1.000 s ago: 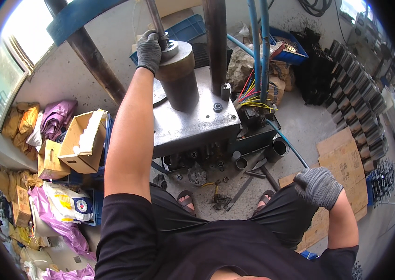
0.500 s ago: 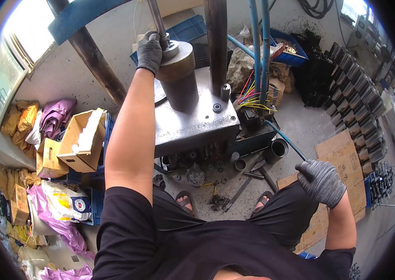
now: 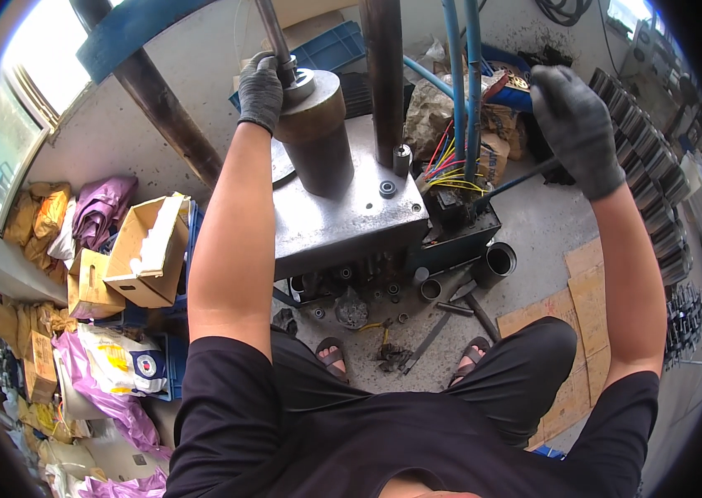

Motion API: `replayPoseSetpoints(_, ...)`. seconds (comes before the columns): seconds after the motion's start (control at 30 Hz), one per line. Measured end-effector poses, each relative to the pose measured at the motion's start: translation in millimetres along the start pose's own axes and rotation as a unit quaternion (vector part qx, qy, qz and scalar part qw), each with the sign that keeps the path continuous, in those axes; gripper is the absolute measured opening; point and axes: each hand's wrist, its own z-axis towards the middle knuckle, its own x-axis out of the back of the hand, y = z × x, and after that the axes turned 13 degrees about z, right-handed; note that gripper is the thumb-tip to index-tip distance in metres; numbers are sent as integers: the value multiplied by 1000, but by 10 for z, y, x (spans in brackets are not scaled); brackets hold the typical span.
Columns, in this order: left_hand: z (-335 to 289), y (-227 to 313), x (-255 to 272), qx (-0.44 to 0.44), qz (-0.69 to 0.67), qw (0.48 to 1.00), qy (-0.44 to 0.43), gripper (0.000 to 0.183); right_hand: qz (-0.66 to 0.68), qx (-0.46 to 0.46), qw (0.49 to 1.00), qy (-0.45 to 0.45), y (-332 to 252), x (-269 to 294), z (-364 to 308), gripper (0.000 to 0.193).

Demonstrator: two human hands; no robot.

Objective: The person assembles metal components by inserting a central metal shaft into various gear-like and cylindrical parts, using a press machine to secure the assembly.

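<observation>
My left hand (image 3: pixel 260 93), in a grey glove, is closed round the lower end of an upright metal rod (image 3: pixel 273 33). That end meets a pale metal ring (image 3: pixel 301 83) on top of a thick steel cylinder (image 3: pixel 311 141). The cylinder stands on a heavy steel block (image 3: pixel 351 228). My right hand (image 3: pixel 573 129), also gloved, is raised at the right and smeared by motion. Just below it, a blue-grey lever (image 3: pixel 521 179) slants up from a machine part. Whether my fingers hold anything there is hidden.
A small dark ring (image 3: pixel 387 189) sits on the block's right corner. Stacked metal cylinders (image 3: pixel 658 187) line the right side. Cardboard sheets (image 3: pixel 562 349) and a short tube (image 3: pixel 498 260) lie on the floor. Open cartons (image 3: pixel 147 249) stand at the left. Blue pipes (image 3: pixel 474 83) rise beyond the block.
My right hand has left the lever's lower position and swung up and away from me. The lever's free end has risen. My left hand has kept its grip on the rod.
</observation>
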Motion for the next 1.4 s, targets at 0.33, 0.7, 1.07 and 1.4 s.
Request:
replayPoseSetpoints(0.33, -83, 117, -48, 1, -85, 996, 28, 27, -51, 42, 996, -66, 524, -180, 233, 47)
replayPoseSetpoints(0.7, 82, -90, -14, -1, -197, 970, 142, 23, 66, 45, 990, -116, 679, -206, 202, 46)
replayPoseSetpoints(1.07, -273, 173, -12, -69, -48, 959, 271, 18, -122, -124, 978, -113, 346, -223, 278, 82)
replayPoseSetpoints(1.4, -1638, -189, 770, -101, 45, 978, 174, 16, -123, -196, 960, -158, -101, 10, 186, 73)
